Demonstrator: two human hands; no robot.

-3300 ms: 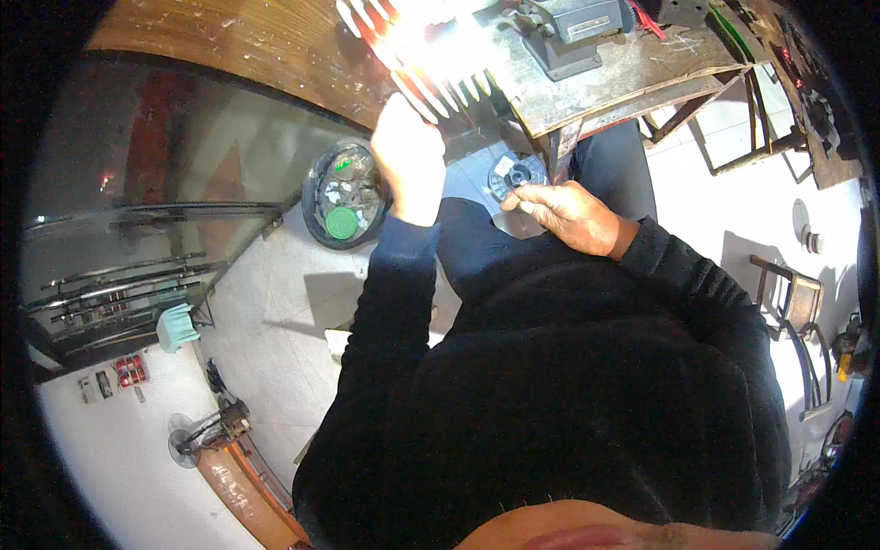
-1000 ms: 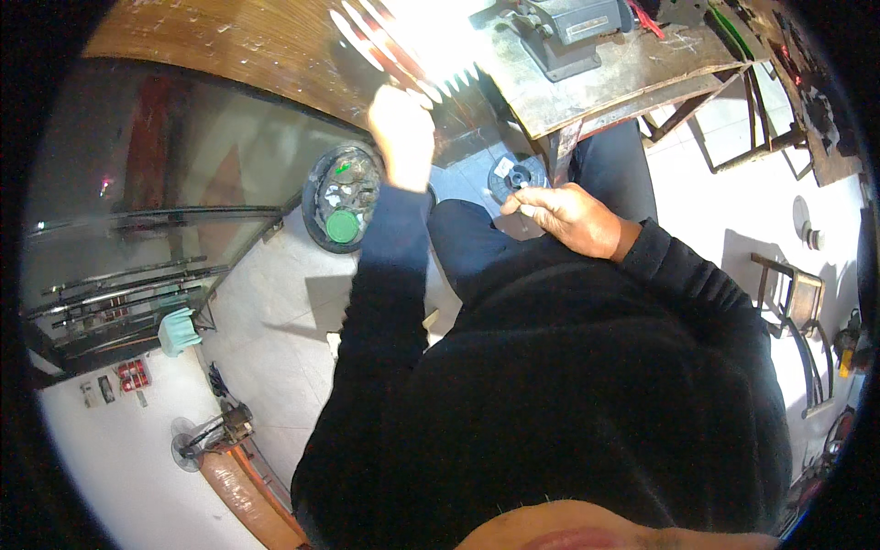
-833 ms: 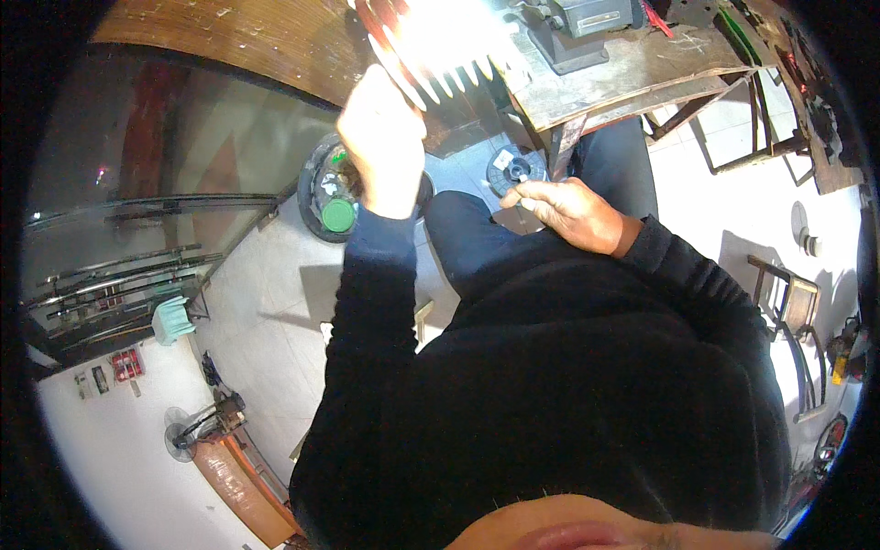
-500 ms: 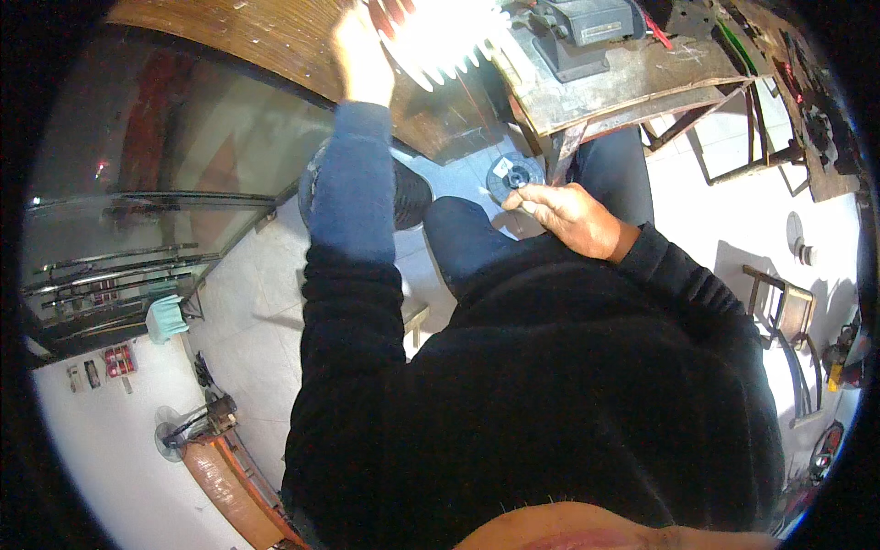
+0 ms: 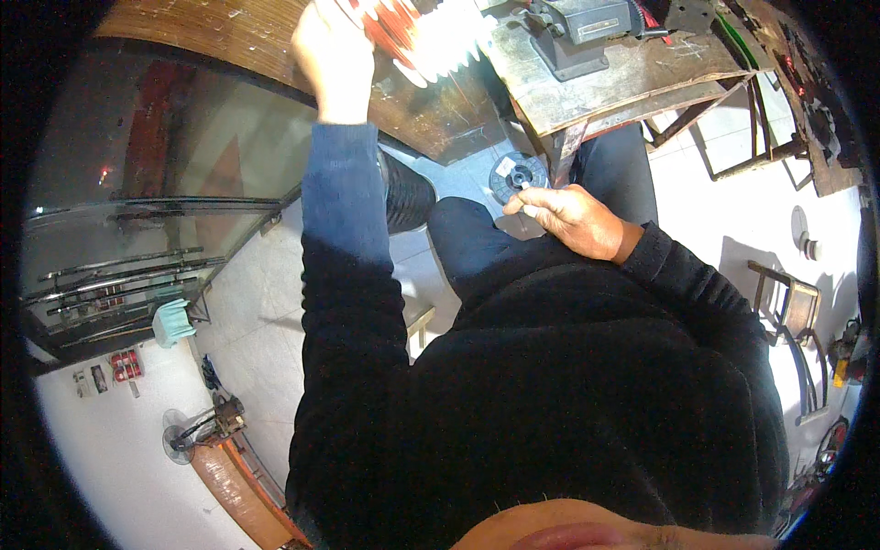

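Observation:
My left hand is raised at the top, fingers curled at the left end of a white slotted former wound with red wire; glare washes out much of it, and what the fingertips grip is unclear. My right hand is pinched in front of my lap, just below a dark spool with a pale label; I cannot make out what lies between thumb and finger.
A grey metal machine sits on a worn bench, right of a wooden tabletop. A dark container is partly behind my left forearm. A glass panel, metal chair and fan stand around.
My left hand has moved up and left along the former, its forearm now covering much of the container. My right hand stays pinched in nearly the same place.

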